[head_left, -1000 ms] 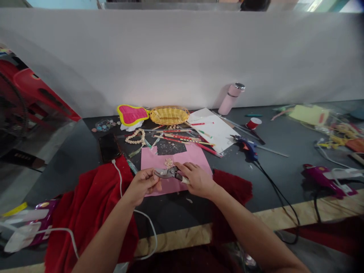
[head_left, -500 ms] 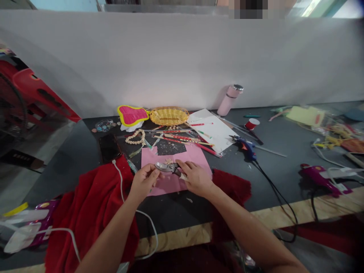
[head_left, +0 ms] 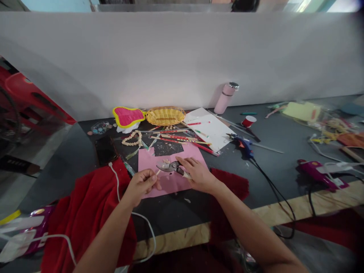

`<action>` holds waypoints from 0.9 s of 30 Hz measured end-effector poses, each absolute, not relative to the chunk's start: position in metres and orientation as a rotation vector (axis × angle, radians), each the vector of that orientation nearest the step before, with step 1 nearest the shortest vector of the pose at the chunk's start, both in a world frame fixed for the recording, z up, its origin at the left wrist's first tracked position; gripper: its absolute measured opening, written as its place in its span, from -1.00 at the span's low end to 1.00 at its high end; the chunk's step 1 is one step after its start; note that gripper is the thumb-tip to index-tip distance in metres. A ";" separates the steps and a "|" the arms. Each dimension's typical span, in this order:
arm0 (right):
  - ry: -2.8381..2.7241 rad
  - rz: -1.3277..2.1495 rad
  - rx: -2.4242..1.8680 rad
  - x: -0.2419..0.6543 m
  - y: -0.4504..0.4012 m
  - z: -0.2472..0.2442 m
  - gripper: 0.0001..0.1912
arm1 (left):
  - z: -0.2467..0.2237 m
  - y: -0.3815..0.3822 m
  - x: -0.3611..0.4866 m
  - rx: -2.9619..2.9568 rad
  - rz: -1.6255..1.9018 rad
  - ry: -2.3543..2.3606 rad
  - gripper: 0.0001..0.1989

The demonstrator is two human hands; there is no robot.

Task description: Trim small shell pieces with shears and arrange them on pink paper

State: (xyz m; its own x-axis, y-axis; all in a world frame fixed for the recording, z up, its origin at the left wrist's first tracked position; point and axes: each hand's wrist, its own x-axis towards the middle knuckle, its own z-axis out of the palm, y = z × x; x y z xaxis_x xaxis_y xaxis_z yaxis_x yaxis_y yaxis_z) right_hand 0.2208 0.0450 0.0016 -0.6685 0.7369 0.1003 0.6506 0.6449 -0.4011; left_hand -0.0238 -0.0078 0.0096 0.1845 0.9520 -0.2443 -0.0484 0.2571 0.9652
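Observation:
My right hand [head_left: 196,175] is closed around the handles of a pair of pruning shears [head_left: 170,167], their blades pointing left. Between thumb and fingers, my left hand [head_left: 145,184] pinches a thin pale wooden stick [head_left: 158,172], its tip close by the blades. Whether the blades touch the stick I cannot tell. Both hands are over a pink paper sheet [head_left: 182,184]. Several small pale cut pieces [head_left: 166,161] lie on it just behind the shears. Beyond are patterned red and pale sticks [head_left: 182,138] and a heart-shaped string of pale beads [head_left: 132,138].
Along the back stand a wicker basket [head_left: 165,116] and a pink flask [head_left: 226,99]. A blue glue gun [head_left: 246,146] with a black cord lies right, near a red spool [head_left: 249,121]. Red cloth [head_left: 93,212], a white cable [head_left: 146,216] and a phone [head_left: 105,150] are on the left.
My left fingers have drawn back slightly from the blades, and the pale stick now shows between them. The shears remain in my right hand. The whole view has shifted a little.

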 end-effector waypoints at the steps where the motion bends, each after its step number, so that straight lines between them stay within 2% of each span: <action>1: -2.612 0.484 -1.126 0.221 0.045 0.001 -0.18 | 0.010 -0.007 -0.024 1.021 0.919 1.121 -0.69; 16: -2.594 0.454 -1.265 0.215 0.037 0.009 -0.41 | 0.010 -0.007 -0.023 0.978 0.983 1.143 -0.69; 23: -2.589 0.465 -1.271 0.215 0.041 0.004 -0.21 | 0.003 -0.007 -0.020 1.158 1.126 1.362 -0.75; 27: -2.630 0.526 -1.142 0.222 0.044 0.004 -0.18 | 0.007 -0.009 -0.019 1.097 1.059 1.293 -0.74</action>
State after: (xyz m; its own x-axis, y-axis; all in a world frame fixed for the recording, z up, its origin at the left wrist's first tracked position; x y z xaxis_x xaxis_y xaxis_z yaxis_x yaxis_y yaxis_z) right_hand 0.2218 0.0444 0.0042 -0.6715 0.7383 0.0632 0.6571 0.6327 -0.4098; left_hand -0.0192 -0.0093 0.0073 0.0112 0.9841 -0.1770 0.0205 0.1768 0.9840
